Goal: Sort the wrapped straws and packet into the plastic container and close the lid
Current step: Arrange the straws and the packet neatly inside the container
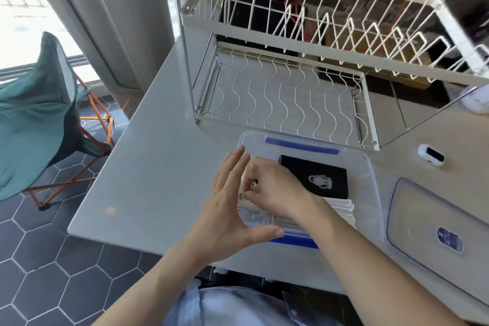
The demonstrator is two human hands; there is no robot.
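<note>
A clear plastic container (370,174) with blue clips stands open on the white counter. Inside lie a black packet (316,177) with a white emblem and several white wrapped straws (342,208) along its near side. My right hand (275,188) reaches into the container's left part, fingers curled on something small that I cannot make out. My left hand (232,209) hovers flat and spread at the container's left rim, thumb over the near blue clip, holding nothing. The clear lid (423,222) lies flat on the counter to the right of the container.
A white wire dish rack (291,92) stands just behind the container, its upper shelf overhanging. A small white device (430,158) lies at the right. The counter edge (100,182) drops to a hexagon-tiled floor, with a green folding chair (39,119) at the left.
</note>
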